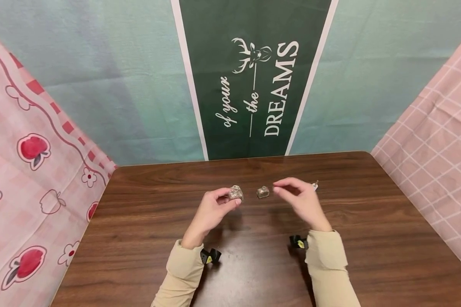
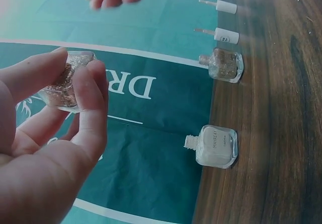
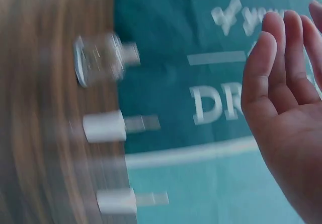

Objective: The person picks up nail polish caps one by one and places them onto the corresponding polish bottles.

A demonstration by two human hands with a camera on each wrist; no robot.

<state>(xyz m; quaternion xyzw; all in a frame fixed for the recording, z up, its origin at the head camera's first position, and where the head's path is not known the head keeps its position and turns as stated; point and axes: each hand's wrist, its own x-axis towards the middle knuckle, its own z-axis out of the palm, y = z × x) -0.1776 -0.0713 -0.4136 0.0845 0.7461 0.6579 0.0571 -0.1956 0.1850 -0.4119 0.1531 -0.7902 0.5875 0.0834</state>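
Note:
In the head view my left hand (image 1: pixel 213 209) holds up a small glass nail polish bottle (image 1: pixel 236 194). The left wrist view shows glitter inside this bottle (image 2: pixel 63 90), pinched between thumb and fingers. A second glitter nail polish bottle (image 1: pixel 263 192) stands uncapped on the table, between the two hands. My right hand (image 1: pixel 301 200) hovers just right of it, fingers gently bent and holding nothing. An uncapped white nail polish bottle (image 2: pixel 217 146) stands on the table in the left wrist view; in the head view it is hidden.
Several white brush caps (image 2: pixel 226 36) stand in a row on the wooden table (image 1: pixel 246 256), brushes pointing up. One cap (image 1: pixel 315 186) shows behind the right hand. Cloth backdrops (image 1: pixel 138 85) border the table at the back and sides.

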